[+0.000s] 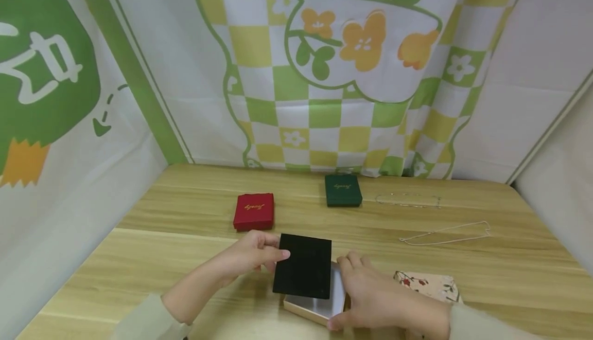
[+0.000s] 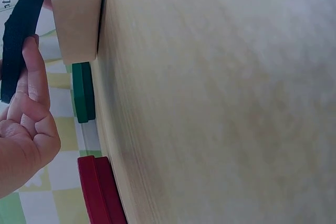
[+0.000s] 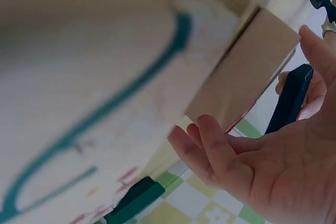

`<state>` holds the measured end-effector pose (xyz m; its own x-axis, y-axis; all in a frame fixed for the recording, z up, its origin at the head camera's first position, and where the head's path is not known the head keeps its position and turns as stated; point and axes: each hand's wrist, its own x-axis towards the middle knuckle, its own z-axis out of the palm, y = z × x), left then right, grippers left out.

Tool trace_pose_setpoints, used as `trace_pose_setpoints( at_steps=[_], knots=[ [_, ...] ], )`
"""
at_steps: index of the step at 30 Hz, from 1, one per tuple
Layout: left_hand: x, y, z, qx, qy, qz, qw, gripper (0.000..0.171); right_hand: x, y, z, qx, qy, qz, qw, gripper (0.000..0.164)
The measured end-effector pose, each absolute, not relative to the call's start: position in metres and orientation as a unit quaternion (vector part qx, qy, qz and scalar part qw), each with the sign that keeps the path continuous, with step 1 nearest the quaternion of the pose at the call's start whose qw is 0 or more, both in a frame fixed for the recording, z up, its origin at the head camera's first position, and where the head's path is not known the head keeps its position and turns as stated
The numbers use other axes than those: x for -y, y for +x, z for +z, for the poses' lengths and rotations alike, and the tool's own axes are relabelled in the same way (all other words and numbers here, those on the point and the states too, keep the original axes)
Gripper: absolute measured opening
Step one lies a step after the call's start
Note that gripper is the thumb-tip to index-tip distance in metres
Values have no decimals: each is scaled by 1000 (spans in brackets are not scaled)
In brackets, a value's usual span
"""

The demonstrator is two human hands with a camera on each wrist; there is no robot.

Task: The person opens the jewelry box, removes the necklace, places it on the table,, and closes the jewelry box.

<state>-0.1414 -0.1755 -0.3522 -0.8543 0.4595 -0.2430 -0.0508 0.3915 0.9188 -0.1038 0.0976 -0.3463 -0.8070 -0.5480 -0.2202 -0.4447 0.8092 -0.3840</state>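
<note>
My left hand (image 1: pixel 252 255) pinches a thin black pad (image 1: pixel 303 267), thumb on top near its left edge. The pad is held tilted above an open box base (image 1: pixel 304 313) with tan outer walls and a pale inside, and hides part of it. My right hand (image 1: pixel 372 296) grips that base at its right side, thumb at the near corner and fingers at the far one. In the right wrist view, fingertips touch the tan wall (image 3: pixel 249 69). A floral-patterned lid (image 1: pixel 431 284) lies right of the base, partly hidden by the right forearm.
Farther back on the wooden table (image 1: pixel 185 206) stand a red box (image 1: pixel 254 211) and a dark green box (image 1: pixel 343 191), both closed. Two thin chains lie at the right, a beaded-looking chain (image 1: pixel 407 205) behind a silver chain (image 1: pixel 445 233). A checkered curtain (image 1: pixel 324 119) hangs behind.
</note>
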Motion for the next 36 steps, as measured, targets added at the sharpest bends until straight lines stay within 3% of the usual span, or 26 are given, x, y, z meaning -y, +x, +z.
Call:
trace_pose_setpoints(
  at_steps=[8,13,17,27,36],
  knots=[
    [174,-142,-353,-792,131,546,242,46,-97,-107,-344,-935,-280,-131,172,116],
    [170,-141,-350,-792,127,546,242,45,-95,-110,-341,-936,-279,-145,158,104],
    [170,-140,-344,-798,120,542,235,43,-98,-113,-336,-938,-263,-180,132,97],
    [164,-138,-329,-809,120,533,214,42,-106,-119,-328,-946,-256,-195,38,98],
    [151,-141,-320,-826,152,508,189,35,-103,-120,-330,-946,-259,-192,40,102]
  ],
)
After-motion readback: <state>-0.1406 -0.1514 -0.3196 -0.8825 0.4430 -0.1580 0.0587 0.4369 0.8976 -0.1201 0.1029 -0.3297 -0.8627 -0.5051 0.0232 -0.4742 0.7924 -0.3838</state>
